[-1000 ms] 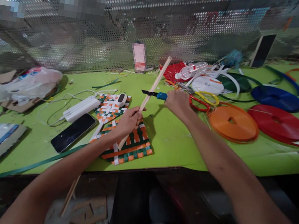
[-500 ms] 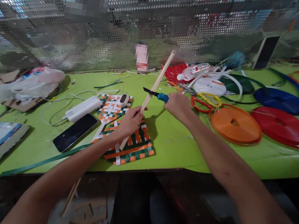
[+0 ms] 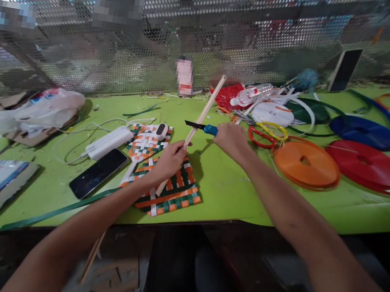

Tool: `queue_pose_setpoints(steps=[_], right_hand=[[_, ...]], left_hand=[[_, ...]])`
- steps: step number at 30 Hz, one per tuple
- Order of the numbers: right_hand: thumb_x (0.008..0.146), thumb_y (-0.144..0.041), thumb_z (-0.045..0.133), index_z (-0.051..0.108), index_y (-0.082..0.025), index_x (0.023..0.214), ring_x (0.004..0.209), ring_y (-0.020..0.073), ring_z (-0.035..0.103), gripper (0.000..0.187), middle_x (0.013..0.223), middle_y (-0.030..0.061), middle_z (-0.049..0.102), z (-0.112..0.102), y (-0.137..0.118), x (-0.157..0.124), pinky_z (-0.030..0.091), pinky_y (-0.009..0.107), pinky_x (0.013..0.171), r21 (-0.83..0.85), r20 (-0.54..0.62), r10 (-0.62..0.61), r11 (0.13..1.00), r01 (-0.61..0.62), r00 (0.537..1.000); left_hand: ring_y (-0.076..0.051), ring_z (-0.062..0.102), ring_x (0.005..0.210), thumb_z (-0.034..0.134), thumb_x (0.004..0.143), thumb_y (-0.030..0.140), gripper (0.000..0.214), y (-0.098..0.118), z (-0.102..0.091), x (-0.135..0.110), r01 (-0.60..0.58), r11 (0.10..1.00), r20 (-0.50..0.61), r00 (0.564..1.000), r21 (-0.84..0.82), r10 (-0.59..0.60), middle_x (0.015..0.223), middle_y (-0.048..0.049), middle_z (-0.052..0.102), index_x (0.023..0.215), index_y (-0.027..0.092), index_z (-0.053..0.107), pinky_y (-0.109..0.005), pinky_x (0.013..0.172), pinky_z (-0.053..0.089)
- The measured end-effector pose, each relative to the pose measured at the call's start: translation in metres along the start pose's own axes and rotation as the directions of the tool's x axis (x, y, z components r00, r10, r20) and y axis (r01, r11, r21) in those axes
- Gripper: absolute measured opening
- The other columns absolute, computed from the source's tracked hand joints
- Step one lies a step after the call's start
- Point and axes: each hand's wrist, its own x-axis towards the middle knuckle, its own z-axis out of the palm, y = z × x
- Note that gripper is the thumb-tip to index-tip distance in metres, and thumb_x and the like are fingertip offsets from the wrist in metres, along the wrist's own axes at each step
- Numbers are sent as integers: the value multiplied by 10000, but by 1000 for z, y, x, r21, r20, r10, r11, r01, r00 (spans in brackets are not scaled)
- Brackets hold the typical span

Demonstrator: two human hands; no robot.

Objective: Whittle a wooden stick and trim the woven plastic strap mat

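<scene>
My left hand is closed round a pale wooden stick that slants up and away over the table. In my right hand is a blue utility knife, its dark blade lying across the stick just above my left fingers. Beneath the left hand and the stick's lower end lies a woven mat of green, orange and white strips. Behind it rests a smaller woven piece in orange, white and green, with a small white device on top.
Left of the mat are a phone, a white power strip and a plastic bag. On the right lie scissors and strip rolls in orange, red and blue. A perforated metal screen borders the green table's back.
The stick's upper end has dipped slightly, and the knife blade has shifted a little down and left along with my right hand. Both hands keep their hold.
</scene>
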Motion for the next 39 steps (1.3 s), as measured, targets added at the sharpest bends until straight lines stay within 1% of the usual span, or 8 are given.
queue_pose_setpoints(steps=[6,15,18,20,23,27,31,39], right_hand=[[945,-270,591,795,-105,1068,877,319,711,290,916,192,750,3,8,9,472,355,745,-27,-22,13,1000,-13,1000],[950,-244,561,789,-89,1108,988,355,695,318,997,227,746,5,10,20,478,405,844,-23,-77,17,1000,-19,997],[983,-196,496,759,-49,1155,999,352,692,347,1038,257,731,4,43,23,476,417,846,30,-78,173,985,-171,982],[996,-201,488,726,14,1192,1019,368,684,376,1085,311,706,3,70,22,478,434,840,48,-90,334,943,-331,938],[1011,-281,493,717,23,1210,1043,389,671,427,1090,337,692,0,89,19,482,451,845,75,-137,399,917,-392,907],[963,-310,573,764,-71,1140,969,368,693,354,1033,269,729,-1,57,16,497,418,807,100,-97,225,971,-216,970],[942,-332,605,795,-121,1061,910,343,703,308,945,205,752,2,18,11,494,392,781,91,-4,32,995,-32,999],[919,-307,653,804,-124,1033,881,322,700,263,918,177,751,-2,15,9,485,388,778,34,-13,7,999,-6,1000]], left_hand=[[-57,250,468,559,953,261,137,10,5,-4,115,983,30,993,-142,-112,678,69,345,1052,174,596,-169,409,206],[-49,274,452,556,952,205,117,21,8,0,174,961,4,984,-216,-177,659,75,341,1046,160,607,-151,399,211],[-49,280,433,559,950,202,115,16,11,-11,244,949,57,970,-202,-237,642,74,357,1041,160,616,-158,385,210],[-54,274,418,563,957,211,116,12,14,-16,289,944,120,955,-160,-272,618,78,352,1041,162,626,-167,374,208],[-59,281,413,538,961,173,126,10,14,-12,236,965,96,969,-117,-226,594,79,351,1042,160,632,-172,373,214],[-54,275,418,557,960,191,128,11,9,-1,151,982,6,988,-116,-151,590,83,351,1051,152,638,-170,382,206],[-56,272,426,573,968,248,146,12,4,-6,136,985,33,991,-108,-133,600,80,351,1056,152,639,-176,381,210],[-51,260,460,568,968,265,156,13,3,-10,142,977,61,989,-158,-134,663,71,340,1068,163,630,-162,396,209]])
